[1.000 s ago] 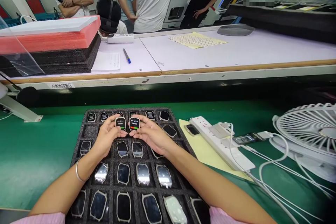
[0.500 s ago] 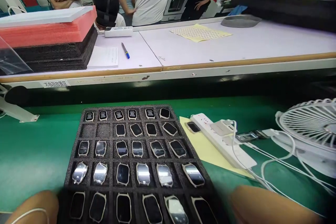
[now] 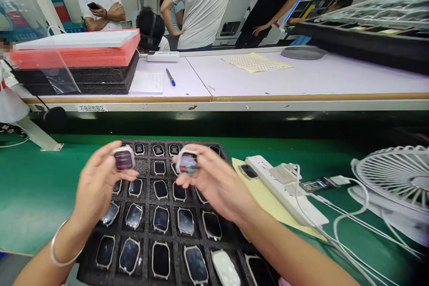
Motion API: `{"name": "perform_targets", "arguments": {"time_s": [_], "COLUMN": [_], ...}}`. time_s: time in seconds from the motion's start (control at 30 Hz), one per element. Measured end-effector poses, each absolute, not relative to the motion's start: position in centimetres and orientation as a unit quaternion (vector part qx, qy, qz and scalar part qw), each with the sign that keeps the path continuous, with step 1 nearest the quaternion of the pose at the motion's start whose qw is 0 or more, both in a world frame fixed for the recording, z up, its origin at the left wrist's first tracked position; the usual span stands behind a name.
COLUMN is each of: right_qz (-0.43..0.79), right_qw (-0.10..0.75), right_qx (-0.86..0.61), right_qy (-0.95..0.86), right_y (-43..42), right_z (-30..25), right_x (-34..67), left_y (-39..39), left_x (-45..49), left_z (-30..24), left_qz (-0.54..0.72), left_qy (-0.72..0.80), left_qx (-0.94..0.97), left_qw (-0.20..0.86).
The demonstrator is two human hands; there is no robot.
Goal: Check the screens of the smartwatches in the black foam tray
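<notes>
Bright even light, motion-blurred hands, warped edges

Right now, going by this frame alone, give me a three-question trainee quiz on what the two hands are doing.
1. True or false: each hand holds one watch body above the foam tray.
2. Which wrist wears the bangle? A) left B) right
3. What lies right of the tray, on the yellow sheet?

Key
1. True: the left hand holds a watch body, the right hand another watch body.
2. A.
3. A white power strip.
</notes>
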State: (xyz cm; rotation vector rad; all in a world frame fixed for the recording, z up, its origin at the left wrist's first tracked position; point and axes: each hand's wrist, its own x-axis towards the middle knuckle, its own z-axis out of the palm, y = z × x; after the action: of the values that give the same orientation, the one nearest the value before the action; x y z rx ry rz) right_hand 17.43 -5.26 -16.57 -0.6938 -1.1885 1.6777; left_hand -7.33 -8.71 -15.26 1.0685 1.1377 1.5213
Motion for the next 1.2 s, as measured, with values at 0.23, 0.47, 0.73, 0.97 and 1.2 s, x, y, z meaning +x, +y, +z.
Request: {"name": "perform_targets", "arguments": {"time_s": [0.23,0.47,0.73,0.97,1.2], "right_qz": [0.773,0.701,0.359,0.164,-0.031], "right_qw": [0.32,0.256,0.235,0.185,0.059], "right_qx": [-0.327,-0.309,-0.373,-0.396,-0.51], "right_qy": [-0.44,-0.589,-0.823,-0.884,-0.858], "right_y": [-2.7,-0.3,1.1,0.1,0.6], "right_z": [-22.1,-23.6,-23.9,-21.9,-19.5], "right_x": [12.0,9.3,6.0,7.7,13.6], "left_y": [-7.5,-5.4,-3.6,-4.7,-2.3], "left_x": [-8.0,-13.5,-17.0,-14.6,-6.1], "left_z": [-20.2,-23.2,-25.1,-23.0,-20.7], "left_qz": [0.503,0.417,0.214,0.101,0.13], "left_qy": [0.52,0.565,0.611,0.64,0.592], "left_qx": [0.434,0.564,0.742,0.759,0.79], "left_qw": [0.537,0.435,0.172,0.064,0.093]}}
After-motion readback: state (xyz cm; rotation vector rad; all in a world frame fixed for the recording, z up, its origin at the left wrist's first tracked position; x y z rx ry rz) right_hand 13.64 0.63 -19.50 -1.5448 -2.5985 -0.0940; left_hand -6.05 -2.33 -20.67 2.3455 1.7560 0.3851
